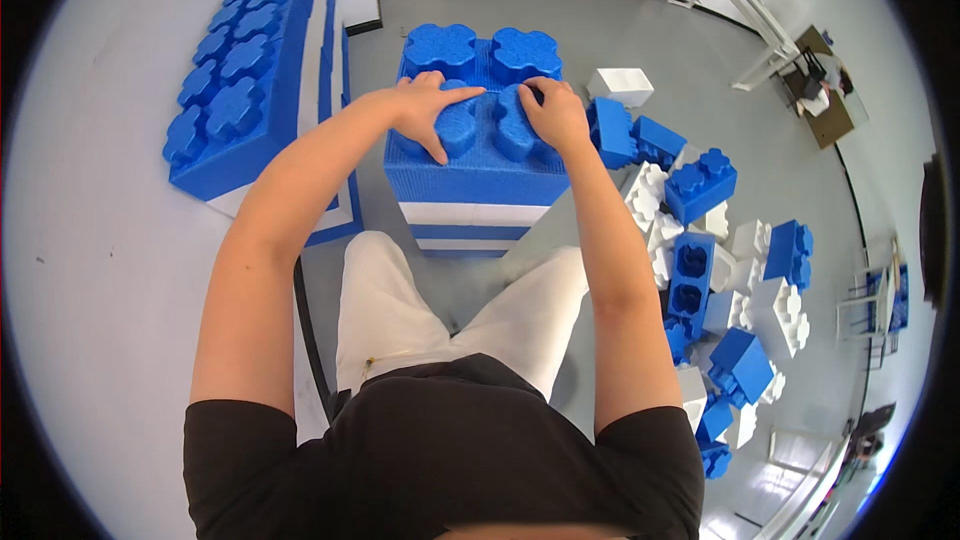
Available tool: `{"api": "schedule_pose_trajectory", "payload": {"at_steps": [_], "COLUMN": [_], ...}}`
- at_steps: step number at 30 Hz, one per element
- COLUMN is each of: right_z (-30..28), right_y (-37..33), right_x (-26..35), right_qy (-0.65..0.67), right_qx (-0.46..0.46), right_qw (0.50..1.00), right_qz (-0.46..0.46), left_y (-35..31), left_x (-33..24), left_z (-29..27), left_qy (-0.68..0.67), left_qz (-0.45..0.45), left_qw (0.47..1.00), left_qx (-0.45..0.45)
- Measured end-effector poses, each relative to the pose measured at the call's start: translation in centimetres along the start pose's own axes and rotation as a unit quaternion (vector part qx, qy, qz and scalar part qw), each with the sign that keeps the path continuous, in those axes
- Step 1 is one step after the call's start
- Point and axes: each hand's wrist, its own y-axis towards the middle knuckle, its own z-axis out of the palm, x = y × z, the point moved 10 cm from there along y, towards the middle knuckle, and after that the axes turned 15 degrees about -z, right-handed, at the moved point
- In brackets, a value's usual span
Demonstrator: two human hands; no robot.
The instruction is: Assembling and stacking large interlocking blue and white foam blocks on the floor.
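Note:
A large blue toy building block (480, 178) with flower-shaped studs tops a stack of alternating blue and white layers in front of me. My left hand (428, 110) rests on its near left stud, thumb and fingers spread wide. On the near right stud my right hand (555, 112) lies with its fingers bent around the stud's edge and upper side. Both hands touch the block from above. The two far studs stand uncovered beyond my fingers. Parts of the near studs are hidden under my hands.
To the left stands a blue-and-white block wall (228, 155) with a studded top. Many loose blue and white blocks (740, 365) lie heaped on the floor at right. A white block (620, 87) sits beyond them. A desk (822, 120) is far right.

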Motion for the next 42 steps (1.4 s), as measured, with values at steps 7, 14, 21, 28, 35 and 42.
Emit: {"api": "schedule_pose_trajectory", "payload": {"at_steps": [7, 14, 21, 28, 35, 42], "right_z": [-1.6, -2.5, -4.0, -8.9, -8.7, -9.0], "right_y": [-0.9, -2.0, -3.8, -11.2, -30.3, -51.2], "right_x": [-3.7, -5.5, -4.1, -5.9, -13.8, -19.8], "right_qy": [-0.011, 0.05, -0.011, -0.098, -0.096, 0.015], "right_qx": [-0.026, -0.045, -0.065, -0.208, 0.014, 0.112], "right_qw": [0.998, 0.993, 0.996, 0.973, 0.992, 0.952], "right_qz": [0.056, 0.098, 0.064, 0.02, 0.075, 0.283], "left_y": [3.2, 3.0, 2.4, 2.2, 3.5, 0.7], "left_x": [-2.1, -3.8, -5.9, -8.1, -1.3, 4.7], "left_z": [-1.3, -1.9, -2.5, -2.5, -1.2, 0.1], "left_qy": [0.023, 0.041, 0.084, 0.12, 0.091, 0.047], "left_qz": [0.041, 0.046, 0.053, 0.063, -0.006, -0.051], "left_qw": [0.999, 0.998, 0.995, 0.99, 0.996, 0.998], "left_qx": [0.011, -0.019, 0.003, -0.026, -0.012, -0.008]}}
